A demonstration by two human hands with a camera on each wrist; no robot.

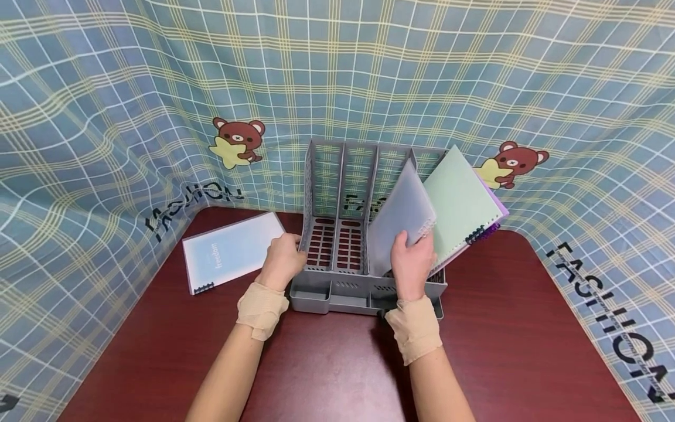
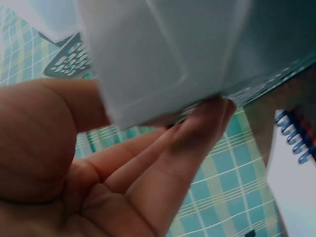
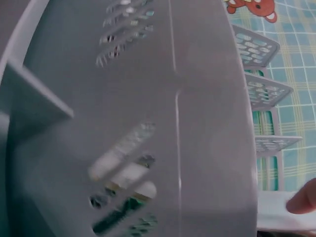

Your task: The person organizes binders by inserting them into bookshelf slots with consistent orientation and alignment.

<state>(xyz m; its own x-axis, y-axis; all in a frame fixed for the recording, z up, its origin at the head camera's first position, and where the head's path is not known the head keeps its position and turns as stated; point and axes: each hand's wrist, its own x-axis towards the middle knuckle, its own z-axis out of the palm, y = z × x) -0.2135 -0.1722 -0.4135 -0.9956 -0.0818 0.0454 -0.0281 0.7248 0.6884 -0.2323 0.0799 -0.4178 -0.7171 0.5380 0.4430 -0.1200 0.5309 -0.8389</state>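
A grey file rack (image 1: 350,282) with several upright compartments stands at the back of the table. My left hand (image 1: 282,261) grips its front left corner; in the left wrist view, thumb and fingers lie on either side of the grey plastic (image 2: 138,64). In my right hand (image 1: 413,264) is a frosted spiral notebook (image 1: 398,220), tilted, its lower part in the compartment second from the right. The right wrist view mostly shows the rack's slotted front (image 3: 212,148), with the thumb (image 3: 303,200) over a pale cover at the edge.
A pale blue "freedom" notebook (image 1: 237,252) lies flat on the table left of the rack. A light green notebook (image 1: 459,199) and a purple-edged one (image 1: 500,205) lean out of the rightmost compartment. Plaid cloth (image 1: 337,76) hangs behind and at both sides.
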